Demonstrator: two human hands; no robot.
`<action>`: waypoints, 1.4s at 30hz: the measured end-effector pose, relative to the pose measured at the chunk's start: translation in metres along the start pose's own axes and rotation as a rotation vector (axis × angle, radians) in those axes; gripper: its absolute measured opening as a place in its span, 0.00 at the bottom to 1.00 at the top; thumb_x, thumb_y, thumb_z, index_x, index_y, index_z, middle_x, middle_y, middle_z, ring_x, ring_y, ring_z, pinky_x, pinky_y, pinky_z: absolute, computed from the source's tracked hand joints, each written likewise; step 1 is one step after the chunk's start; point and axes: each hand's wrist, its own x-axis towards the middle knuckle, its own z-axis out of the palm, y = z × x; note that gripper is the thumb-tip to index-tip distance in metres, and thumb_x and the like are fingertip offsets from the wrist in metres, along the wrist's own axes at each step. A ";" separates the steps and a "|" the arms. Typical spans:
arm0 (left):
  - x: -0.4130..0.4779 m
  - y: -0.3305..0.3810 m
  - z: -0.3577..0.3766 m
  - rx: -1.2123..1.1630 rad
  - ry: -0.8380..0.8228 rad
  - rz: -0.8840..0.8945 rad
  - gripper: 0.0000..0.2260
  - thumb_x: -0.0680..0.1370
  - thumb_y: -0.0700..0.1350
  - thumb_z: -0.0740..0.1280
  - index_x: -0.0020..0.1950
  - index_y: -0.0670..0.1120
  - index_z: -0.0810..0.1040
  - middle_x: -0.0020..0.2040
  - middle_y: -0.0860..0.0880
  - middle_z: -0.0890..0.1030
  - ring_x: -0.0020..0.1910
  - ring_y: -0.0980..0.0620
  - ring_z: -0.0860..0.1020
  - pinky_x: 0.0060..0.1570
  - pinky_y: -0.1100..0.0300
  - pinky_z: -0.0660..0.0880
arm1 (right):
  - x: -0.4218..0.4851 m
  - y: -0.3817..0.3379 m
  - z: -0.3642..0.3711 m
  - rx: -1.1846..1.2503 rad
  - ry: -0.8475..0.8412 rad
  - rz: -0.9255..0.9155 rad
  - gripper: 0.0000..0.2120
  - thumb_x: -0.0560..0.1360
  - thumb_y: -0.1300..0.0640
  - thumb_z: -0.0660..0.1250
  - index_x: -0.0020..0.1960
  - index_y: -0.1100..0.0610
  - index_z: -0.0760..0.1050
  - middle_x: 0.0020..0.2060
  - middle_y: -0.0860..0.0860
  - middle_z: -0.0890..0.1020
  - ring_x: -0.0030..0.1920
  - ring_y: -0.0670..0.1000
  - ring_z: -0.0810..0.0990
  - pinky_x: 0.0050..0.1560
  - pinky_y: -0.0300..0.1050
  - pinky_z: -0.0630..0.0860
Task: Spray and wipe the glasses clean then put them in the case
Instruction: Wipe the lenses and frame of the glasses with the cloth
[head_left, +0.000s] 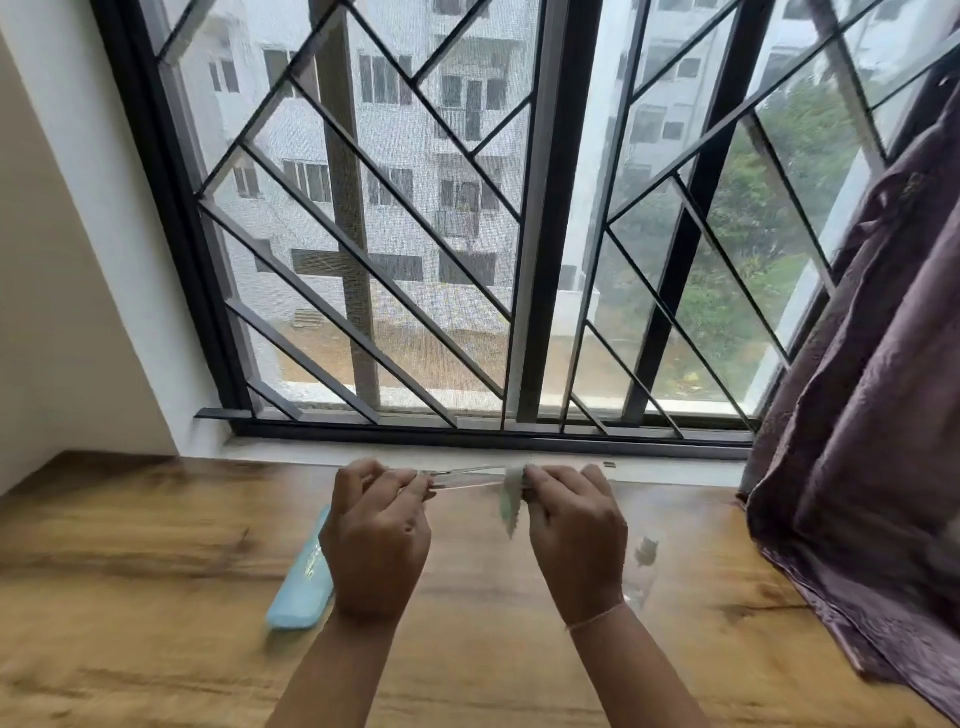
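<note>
Over on the left there's the plain cream wall (62, 270), and below it the brown wood-grain tabletop (130, 597) runs across the whole width. Lying flat on that wood is the light blue oblong glasses case (301, 577), closed as far as I can tell, with its near end towards us and its far end tucked behind the left hand (376, 540). That hand is up off the table, fingers curled in, pinching one end of the thin clear-framed glasses (457, 477). The glasses hang in the air between both hands, just in front of the black-barred window (415, 234). At their other end is the small pale green-and-white cloth (511, 501), bunched against the frame and gripped by the right hand (574, 540), fingers and thumb closed round it. There's a thin pale thread (597, 618) round that wrist. Just right of the hand, on the table, is a small see-through thing (644, 556), too blurred to name. At the far right, the dark purple crinkled curtain (857, 389) falls onto the tabletop.
</note>
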 end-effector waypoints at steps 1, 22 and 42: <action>0.000 -0.001 0.000 -0.001 0.004 -0.005 0.10 0.72 0.37 0.64 0.40 0.44 0.85 0.37 0.53 0.83 0.44 0.49 0.71 0.39 0.62 0.70 | -0.001 0.002 0.000 0.001 0.006 0.033 0.07 0.69 0.57 0.65 0.42 0.55 0.83 0.34 0.48 0.83 0.34 0.53 0.75 0.29 0.41 0.74; 0.012 -0.012 -0.005 -0.192 -0.090 -0.729 0.04 0.65 0.36 0.75 0.38 0.43 0.85 0.34 0.44 0.84 0.36 0.43 0.80 0.37 0.52 0.76 | -0.024 0.028 0.000 0.361 -0.070 0.495 0.10 0.66 0.65 0.67 0.32 0.52 0.81 0.24 0.49 0.80 0.28 0.46 0.76 0.31 0.34 0.70; 0.025 0.001 -0.014 -0.566 -0.356 -1.149 0.15 0.69 0.28 0.66 0.31 0.46 0.82 0.26 0.50 0.82 0.26 0.57 0.79 0.40 0.58 0.80 | -0.009 0.030 -0.034 1.363 -0.466 0.997 0.09 0.69 0.73 0.64 0.37 0.65 0.82 0.30 0.58 0.81 0.29 0.51 0.75 0.27 0.39 0.70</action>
